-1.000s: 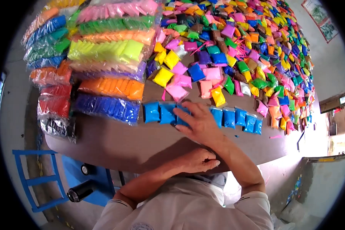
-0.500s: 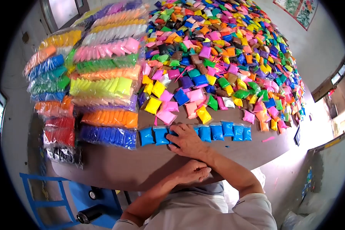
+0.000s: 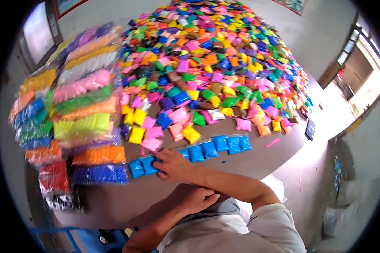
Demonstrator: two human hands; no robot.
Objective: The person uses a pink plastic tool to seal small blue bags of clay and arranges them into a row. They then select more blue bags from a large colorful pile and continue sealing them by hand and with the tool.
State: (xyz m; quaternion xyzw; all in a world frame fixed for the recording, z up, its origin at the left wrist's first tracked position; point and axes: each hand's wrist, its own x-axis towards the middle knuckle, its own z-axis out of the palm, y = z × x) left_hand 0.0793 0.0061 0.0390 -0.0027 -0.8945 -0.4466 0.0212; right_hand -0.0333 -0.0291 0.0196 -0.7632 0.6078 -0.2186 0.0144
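A row of flat blue packets (image 3: 209, 149) lies on the brown table (image 3: 114, 202). Over the left part of this row, my right hand (image 3: 173, 165) rests palm down with its fingers apart, touching a blue packet (image 3: 148, 165) and covering part of the row. My left hand (image 3: 200, 199) is curled into a loose fist by the table's near edge, under my right forearm, and nothing shows in it. The end packet (image 3: 136, 168) lies beside a clear bag of dark blue packets (image 3: 100, 174).
A large heap of mixed coloured packets (image 3: 207, 55) covers the table's far side. Stacked clear bags of sorted packets (image 3: 82, 128) stand on the left. A dark phone-like object (image 3: 310, 129) and a pink strip (image 3: 273, 143) lie on the right.
The view has shifted, so the table and row sit further left and tilted. My right hand still rests on the row's left part, and my left hand stays curled near the edge.
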